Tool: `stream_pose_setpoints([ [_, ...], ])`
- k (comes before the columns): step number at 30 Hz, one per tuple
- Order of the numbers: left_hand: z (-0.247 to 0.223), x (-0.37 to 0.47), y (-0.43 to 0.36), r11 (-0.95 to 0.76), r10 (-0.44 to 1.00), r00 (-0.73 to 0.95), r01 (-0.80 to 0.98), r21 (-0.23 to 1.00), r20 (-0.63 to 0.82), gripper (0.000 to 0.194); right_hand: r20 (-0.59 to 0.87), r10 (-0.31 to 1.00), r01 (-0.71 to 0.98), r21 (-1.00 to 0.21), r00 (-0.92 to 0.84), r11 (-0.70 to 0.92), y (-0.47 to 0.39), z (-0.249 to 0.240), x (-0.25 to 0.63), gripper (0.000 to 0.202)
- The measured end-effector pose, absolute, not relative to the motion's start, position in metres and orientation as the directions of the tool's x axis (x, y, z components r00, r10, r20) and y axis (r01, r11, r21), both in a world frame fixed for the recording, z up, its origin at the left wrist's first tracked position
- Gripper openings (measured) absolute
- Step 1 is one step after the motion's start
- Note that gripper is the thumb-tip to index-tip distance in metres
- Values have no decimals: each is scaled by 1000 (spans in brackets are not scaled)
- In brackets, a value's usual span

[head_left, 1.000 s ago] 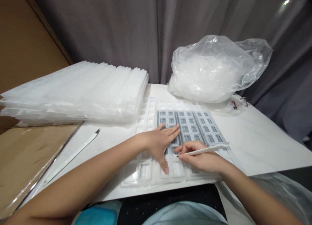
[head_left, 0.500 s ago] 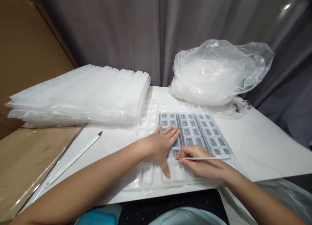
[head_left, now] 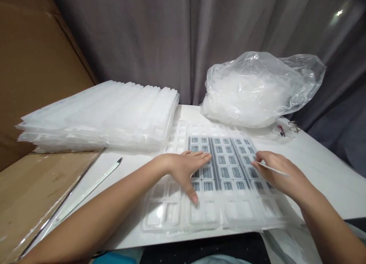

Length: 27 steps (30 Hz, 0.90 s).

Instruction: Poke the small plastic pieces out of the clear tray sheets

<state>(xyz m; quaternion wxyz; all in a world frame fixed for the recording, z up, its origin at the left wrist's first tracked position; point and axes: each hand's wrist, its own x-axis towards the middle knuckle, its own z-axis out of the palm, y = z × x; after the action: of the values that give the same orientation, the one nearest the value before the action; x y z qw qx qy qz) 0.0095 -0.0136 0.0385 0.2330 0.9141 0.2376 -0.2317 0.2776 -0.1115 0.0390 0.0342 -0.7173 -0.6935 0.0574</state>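
A clear plastic tray [head_left: 204, 210] with rows of rectangular pockets lies on the white table. A dark grey sheet [head_left: 215, 165] shows among its pockets. My left hand [head_left: 188, 170] is spread, palm down, over the left part of the grey sheet, with nothing in its fingers. At the right edge of the tray, my right hand [head_left: 281, 172] is closed on a thin white stick [head_left: 271, 168]. The stick points back across the hand; its other end is hidden by the fingers.
On the left stands a stack of clear plastic trays [head_left: 103, 115], beside brown cardboard [head_left: 42, 180]. A slim white tool with a dark pointed tip [head_left: 94, 186] lies on the table [head_left: 323, 168]. A clear bag of white material [head_left: 254, 92] sits at the back right.
My right hand has moved right and away from me with the white stick, from beside my left hand to the tray's right edge. My left hand has stayed nearly in place.
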Motion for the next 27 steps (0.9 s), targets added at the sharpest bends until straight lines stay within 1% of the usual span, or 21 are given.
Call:
stream_pose_setpoints([
  [2,40,5,0,-755,421,764,594,278,-489,124,-106,977,921,-365,-185,135,-98,35,264,25],
  [3,39,3,6,-747,473,751,619,243,-461,123,-158,949,852,-497,-274,164,-90,31,254,25],
  [4,36,1,11,-743,510,740,636,210,-438,123,-216,908,766,-624,-359,154,-83,28,243,24],
  [5,33,0,14,-743,529,733,644,184,-427,125,-270,861,677,-728,-431,110,-76,24,233,23],
  [6,28,-1,17,-745,534,730,645,170,-426,126,-321,813,601,-798,-486,45,-70,20,224,22],
  [7,24,-2,18,-747,534,730,644,167,-427,127,-361,768,548,-836,-528,-17,-65,16,218,23],
  [9,16,-5,18,-747,533,736,641,176,-417,128,-405,718,506,-858,-566,-86,-56,9,212,24],
  [10,12,-6,18,-748,534,743,637,183,-404,127,-409,721,502,-859,-559,-97,-52,6,211,24],
  [13,5,-11,15,-758,543,765,624,191,-345,124,-333,816,504,-861,-471,-61,-38,1,214,20],
  [15,3,-13,14,-762,550,774,619,190,-315,122,-309,840,503,-863,-445,-50,-30,1,215,18],
  [19,2,-14,13,-758,560,769,626,185,-309,120,-392,762,496,-861,-515,-108,-18,2,213,22],
  [23,4,-14,11,-748,564,755,639,180,-333,120,-434,715,514,-849,-548,-122,-14,3,212,24],
  [25,6,-14,11,-743,565,748,645,180,-348,119,-424,704,531,-844,-570,-77,-13,4,210,22],
  [27,7,-13,10,-736,565,739,652,181,-368,118,-336,746,584,-807,-576,88,-14,8,207,16],
])
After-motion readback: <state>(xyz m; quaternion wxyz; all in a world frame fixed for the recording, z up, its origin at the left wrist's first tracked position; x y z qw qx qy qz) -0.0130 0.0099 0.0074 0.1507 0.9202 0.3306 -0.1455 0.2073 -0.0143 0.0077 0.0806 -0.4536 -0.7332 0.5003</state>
